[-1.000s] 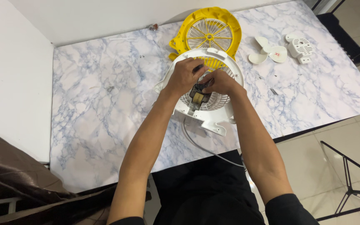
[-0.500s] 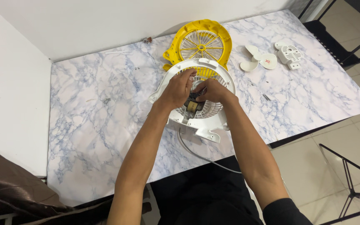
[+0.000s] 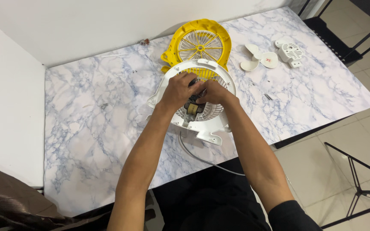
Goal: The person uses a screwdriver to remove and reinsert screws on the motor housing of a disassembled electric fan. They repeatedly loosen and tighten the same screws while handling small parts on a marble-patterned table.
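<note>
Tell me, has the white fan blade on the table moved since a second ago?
No. The white fan blade lies between the yellow grille and the white vented cover as before; only the camera shifted.

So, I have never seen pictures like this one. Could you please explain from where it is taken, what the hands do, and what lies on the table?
A camera worn on the person's head looks down at their own bare arms. On the marble-patterned table, the left hand and right hand both rest on the dark motor inside a round white plastic fan housing. Behind it lies a yellow fan grille. To the right lie a white fan blade and a small white vented cover. A grey cable runs off the table's edge.
</note>
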